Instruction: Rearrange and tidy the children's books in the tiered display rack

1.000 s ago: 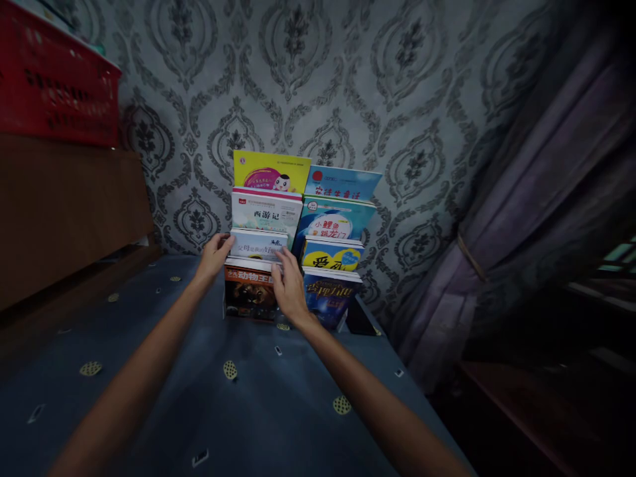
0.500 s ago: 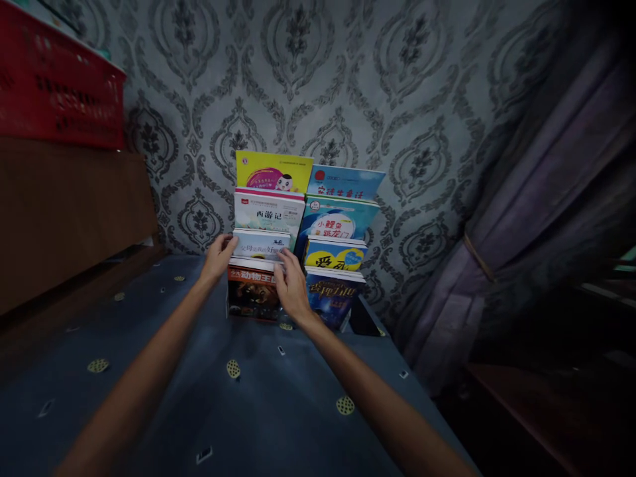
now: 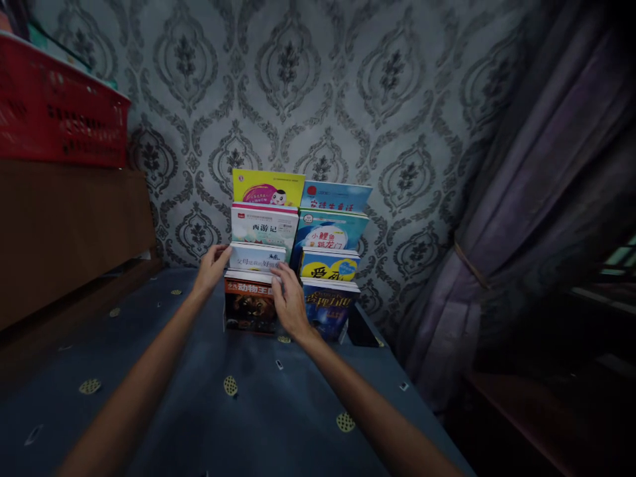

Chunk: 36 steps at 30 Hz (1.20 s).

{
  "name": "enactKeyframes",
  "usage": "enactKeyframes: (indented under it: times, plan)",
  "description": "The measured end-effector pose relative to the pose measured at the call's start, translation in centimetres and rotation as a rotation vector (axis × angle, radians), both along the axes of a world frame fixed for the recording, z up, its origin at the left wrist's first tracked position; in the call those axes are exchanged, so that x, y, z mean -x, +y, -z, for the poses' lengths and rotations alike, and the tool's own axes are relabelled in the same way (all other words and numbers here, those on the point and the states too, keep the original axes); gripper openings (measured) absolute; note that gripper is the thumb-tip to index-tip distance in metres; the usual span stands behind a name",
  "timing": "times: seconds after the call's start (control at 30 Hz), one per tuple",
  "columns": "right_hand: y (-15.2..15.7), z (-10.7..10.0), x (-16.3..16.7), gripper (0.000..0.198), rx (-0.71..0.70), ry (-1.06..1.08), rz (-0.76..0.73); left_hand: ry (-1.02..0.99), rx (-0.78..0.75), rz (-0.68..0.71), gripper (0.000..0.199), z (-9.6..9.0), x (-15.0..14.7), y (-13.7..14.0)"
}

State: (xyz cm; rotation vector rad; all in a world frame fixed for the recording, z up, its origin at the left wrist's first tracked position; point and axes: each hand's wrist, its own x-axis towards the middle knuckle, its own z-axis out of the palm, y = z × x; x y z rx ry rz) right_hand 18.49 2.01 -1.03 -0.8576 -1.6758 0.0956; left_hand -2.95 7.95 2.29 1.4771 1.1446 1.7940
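Two columns of upright books stand in stepped rows against the wall. My left hand [image 3: 212,268] is at the left edge of a pale blue book [image 3: 256,257] in the left column, fingers curled against it. On that book's right edge rest the bent fingers of my right hand [image 3: 290,299], so the book is held between both hands. In front of it stands a dark book with an animal's face [image 3: 248,308], partly covered by my right hand. Behind are a white book [image 3: 263,226] and a yellow book [image 3: 268,185].
The right column has a dark blue book [image 3: 328,308], a yellow-and-blue book [image 3: 330,266], a teal book [image 3: 335,228] and a light blue book [image 3: 338,195]. A red basket [image 3: 64,112] sits on a brown wooden cabinet [image 3: 74,232] at left. A tied curtain [image 3: 447,318] hangs right.
The camera view has tilted up slightly, so the books sit lower in the picture. Both hands stay at the sides of the pale blue book.
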Motion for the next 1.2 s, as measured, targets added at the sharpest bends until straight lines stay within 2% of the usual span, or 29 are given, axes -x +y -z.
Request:
enactKeyframes:
  times: [0.1,0.2,0.3,0.4,0.53,0.67,0.9,1.2]
  plan:
    - [-0.4,-0.1,-0.1,0.037,0.0,0.001,-0.007,0.024,-0.025,-0.035,0.062,-0.2,-0.1,-0.2]
    - [-0.6,0.0,-0.2,0.036,0.005,0.003,-0.01,0.104,-0.097,-0.158,0.051,-0.7,-0.3,-0.5]
    - [-0.7,0.1,-0.3,0.036,0.007,0.005,-0.016,0.306,-0.229,-0.337,0.04,-2.0,-1.0,-1.6]
    - [-1.0,0.1,-0.3,0.034,0.008,0.007,-0.03,0.594,-0.4,-0.466,0.032,-4.1,-2.8,-3.1]
    - [-1.9,0.1,-0.4,0.034,0.001,0.013,-0.041,1.024,-0.545,-0.432,0.03,-7.0,-6.9,-4.4]
    - [-3.5,0.4,-1.1,0.034,0.002,-0.003,-0.052,1.361,-0.583,-0.372,0.034,-8.4,-10.6,-4.3]
    - [-5.0,1.6,-3.8,0.035,0.017,0.017,-0.012,1.437,-0.552,-0.462,0.034,-8.5,-12.3,-3.3]
    - [-5.8,3.0,-5.9,0.036,0.077,0.054,-0.019,1.572,-0.446,-0.512,0.04,-9.2,-13.1,-4.8]
